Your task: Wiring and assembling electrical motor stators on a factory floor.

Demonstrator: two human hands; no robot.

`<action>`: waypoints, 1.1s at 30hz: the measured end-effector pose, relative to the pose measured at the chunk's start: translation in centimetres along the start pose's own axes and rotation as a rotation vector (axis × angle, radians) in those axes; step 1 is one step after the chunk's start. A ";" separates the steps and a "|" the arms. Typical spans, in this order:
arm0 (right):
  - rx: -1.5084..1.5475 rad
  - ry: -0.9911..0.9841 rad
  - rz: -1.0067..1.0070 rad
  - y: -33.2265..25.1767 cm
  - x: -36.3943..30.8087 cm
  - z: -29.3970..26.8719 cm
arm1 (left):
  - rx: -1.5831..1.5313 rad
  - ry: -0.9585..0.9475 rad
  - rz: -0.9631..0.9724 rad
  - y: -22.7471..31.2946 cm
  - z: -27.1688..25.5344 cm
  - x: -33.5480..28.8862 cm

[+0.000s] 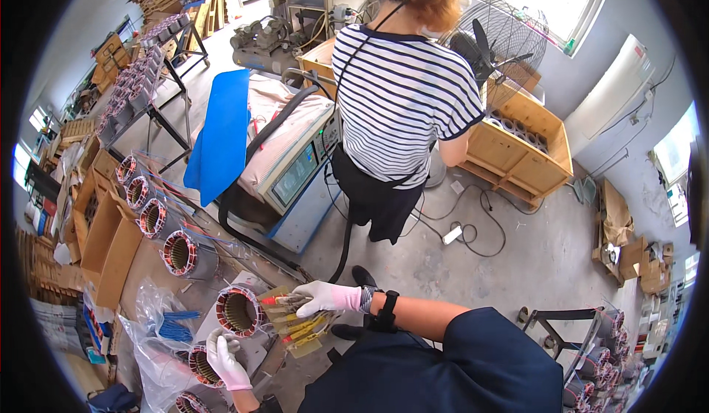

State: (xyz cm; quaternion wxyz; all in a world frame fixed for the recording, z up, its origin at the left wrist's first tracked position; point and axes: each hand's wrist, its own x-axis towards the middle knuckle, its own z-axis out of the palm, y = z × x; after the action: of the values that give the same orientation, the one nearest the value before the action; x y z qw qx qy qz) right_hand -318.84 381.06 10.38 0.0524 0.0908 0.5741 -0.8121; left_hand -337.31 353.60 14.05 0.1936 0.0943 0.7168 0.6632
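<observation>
My right hand, in a white and pink glove, reaches over a flat board bearing several yellow and red strip-like pieces. Its fingers bend down at these pieces; what they grip is too small to make out. Beside the board stands a grey motor stator with a ring of red and white winding ends. My left hand, gloved alike, is at the rim of another stator, its fingers loosely bent and apart, with nothing visible in them. Whether it touches that rim I cannot tell.
More stators line the bench, near clear plastic film with blue ties. A testing machine with a screen and a blue sheet stand beyond. A person in a striped shirt stands ahead; cables cross the floor.
</observation>
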 end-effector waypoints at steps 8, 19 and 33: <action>-0.061 0.006 0.003 -0.1 0.4 0.2 | -0.003 0.009 -0.008 -0.2 -0.6 0.3; 0.001 -0.004 0.002 0.6 0.8 0.4 | -0.057 0.009 -0.028 -0.4 -1.0 0.1; 0.020 -0.015 0.016 -0.2 0.5 0.7 | -0.076 0.030 -0.054 -0.7 -1.5 -0.1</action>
State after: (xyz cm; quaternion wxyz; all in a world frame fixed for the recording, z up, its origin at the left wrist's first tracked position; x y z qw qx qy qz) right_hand -319.42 380.50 10.67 0.0621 0.0898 0.5649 -0.8179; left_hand -337.73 352.12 13.48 0.2041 0.0575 0.6962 0.6858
